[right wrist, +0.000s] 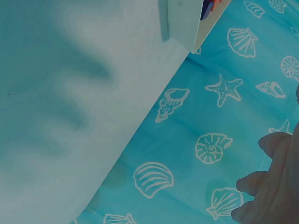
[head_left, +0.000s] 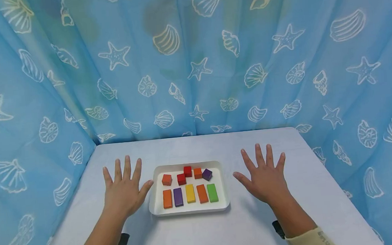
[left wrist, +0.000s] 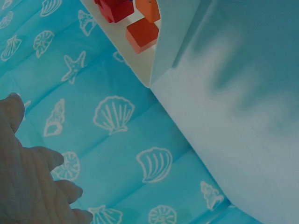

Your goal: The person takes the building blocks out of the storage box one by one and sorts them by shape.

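Resting flat on the pale surface [head_left: 203, 232], the left hand [head_left: 123, 190] and the right hand [head_left: 264, 178] are placed palm down on either side of a white tray [head_left: 157, 201]. All fingers [head_left: 127, 167] are spread straight and nothing is gripped. The left thumb is set just beside the tray's left rim; the right thumb is kept slightly apart from its right rim. Ten coloured blocks are held in the tray: small cubes [head_left: 187, 171] in the far row, long blocks [head_left: 190, 193] side by side in the near row. A blue shell-print curtain [head_left: 191, 62] is hung behind the surface.
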`<move>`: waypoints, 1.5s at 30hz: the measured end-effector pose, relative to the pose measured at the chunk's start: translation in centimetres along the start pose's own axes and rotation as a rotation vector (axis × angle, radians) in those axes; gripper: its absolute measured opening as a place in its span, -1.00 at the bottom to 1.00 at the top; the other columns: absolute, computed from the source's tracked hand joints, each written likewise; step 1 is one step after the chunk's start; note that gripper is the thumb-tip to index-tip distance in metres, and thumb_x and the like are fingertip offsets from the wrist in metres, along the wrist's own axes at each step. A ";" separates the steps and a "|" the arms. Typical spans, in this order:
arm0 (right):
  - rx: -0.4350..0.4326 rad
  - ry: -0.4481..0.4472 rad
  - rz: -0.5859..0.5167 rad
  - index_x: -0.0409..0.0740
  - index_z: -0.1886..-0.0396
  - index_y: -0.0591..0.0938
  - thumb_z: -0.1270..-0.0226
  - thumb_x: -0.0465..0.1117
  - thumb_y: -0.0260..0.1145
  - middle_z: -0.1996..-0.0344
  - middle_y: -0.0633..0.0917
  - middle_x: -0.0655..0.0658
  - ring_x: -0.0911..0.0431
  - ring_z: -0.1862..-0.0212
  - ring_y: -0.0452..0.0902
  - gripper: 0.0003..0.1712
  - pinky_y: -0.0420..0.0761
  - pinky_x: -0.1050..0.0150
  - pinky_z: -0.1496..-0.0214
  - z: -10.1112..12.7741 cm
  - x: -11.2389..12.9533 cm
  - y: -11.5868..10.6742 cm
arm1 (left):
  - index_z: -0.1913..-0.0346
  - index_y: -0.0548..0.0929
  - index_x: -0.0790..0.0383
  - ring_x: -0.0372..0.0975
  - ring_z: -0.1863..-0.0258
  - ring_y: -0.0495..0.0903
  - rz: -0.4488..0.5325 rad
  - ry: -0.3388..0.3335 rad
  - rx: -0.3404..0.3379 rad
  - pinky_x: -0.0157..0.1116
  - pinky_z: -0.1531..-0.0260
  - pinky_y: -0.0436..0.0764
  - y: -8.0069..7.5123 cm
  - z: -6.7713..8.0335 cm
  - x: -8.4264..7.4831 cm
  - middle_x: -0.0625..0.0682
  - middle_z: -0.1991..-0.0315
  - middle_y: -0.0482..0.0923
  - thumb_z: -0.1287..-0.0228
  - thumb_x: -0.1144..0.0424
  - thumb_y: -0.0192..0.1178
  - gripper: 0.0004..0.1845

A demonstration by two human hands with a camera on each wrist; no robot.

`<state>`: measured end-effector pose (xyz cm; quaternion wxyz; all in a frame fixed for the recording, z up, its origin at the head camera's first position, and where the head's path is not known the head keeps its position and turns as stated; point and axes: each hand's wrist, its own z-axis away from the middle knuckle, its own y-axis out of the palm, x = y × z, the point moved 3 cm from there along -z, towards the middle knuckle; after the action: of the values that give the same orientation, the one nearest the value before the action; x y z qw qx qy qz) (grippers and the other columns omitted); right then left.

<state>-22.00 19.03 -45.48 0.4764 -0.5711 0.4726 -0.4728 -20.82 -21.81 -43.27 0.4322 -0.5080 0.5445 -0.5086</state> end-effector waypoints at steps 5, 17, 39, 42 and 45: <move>0.001 0.003 -0.037 0.06 -0.77 0.10 -0.51 0.53 0.00 -0.70 -0.14 -0.41 -0.48 -0.64 -0.48 0.06 -0.60 -0.59 -0.45 -0.3 0.1 -0.3 | -0.73 0.06 0.22 0.36 -0.64 -0.34 0.007 0.004 -0.014 0.35 -0.46 -0.65 0.0 -0.3 0.0 0.38 -0.70 -0.23 -0.50 -0.35 0.03 0.00; 0.000 0.013 -0.053 0.10 -0.77 0.11 -0.49 0.55 0.00 -0.71 -0.12 -0.36 -0.47 -0.65 -0.47 0.07 -0.54 -0.60 -0.46 -0.4 0.5 -0.2 | -0.71 0.13 0.23 0.40 -0.63 -0.28 0.037 0.003 -0.031 0.38 -0.44 -0.64 0.6 -0.7 0.4 0.41 -0.69 -0.15 -0.46 -0.37 0.08 0.02; 0.066 -0.029 -0.033 0.10 -0.79 0.04 -0.48 0.52 0.05 -0.72 -0.13 -0.32 -0.41 -0.67 -0.50 0.09 -0.47 -0.58 -0.51 -2.4 3.5 0.4 | -0.67 0.09 0.44 0.42 -0.57 0.05 0.344 -0.125 0.208 0.44 -0.49 0.05 5.0 -1.7 0.1 0.50 -0.60 0.07 -0.60 -0.35 -0.10 -0.01; 0.101 -0.065 -0.034 0.10 -0.79 0.01 -0.47 0.52 0.08 -0.73 -0.14 -0.31 -0.38 -0.68 -0.47 0.11 -0.43 -0.55 -0.54 -3.8 5.4 0.3 | -0.65 0.11 0.47 0.39 -0.51 0.24 0.435 -0.176 0.234 0.41 -0.40 0.32 6.5 -2.1 -0.1 0.50 -0.54 0.23 -0.62 -0.24 0.01 -0.07; 0.126 -0.126 -0.057 0.11 -0.79 0.00 -0.48 0.49 0.11 -0.73 -0.10 -0.29 -0.36 -0.69 -0.42 0.11 -0.37 -0.53 -0.57 -5.2 7.6 0.1 | -0.64 0.16 0.44 0.37 -0.45 0.35 0.518 -0.238 0.237 0.40 -0.31 0.45 7.5 -2.4 -0.5 0.48 -0.49 0.35 -0.60 -0.12 0.13 -0.12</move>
<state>-26.36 11.02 -44.43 0.5266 -0.5817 0.3945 -0.4782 -23.97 -21.28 -50.53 0.6645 -0.3545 0.5382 -0.3784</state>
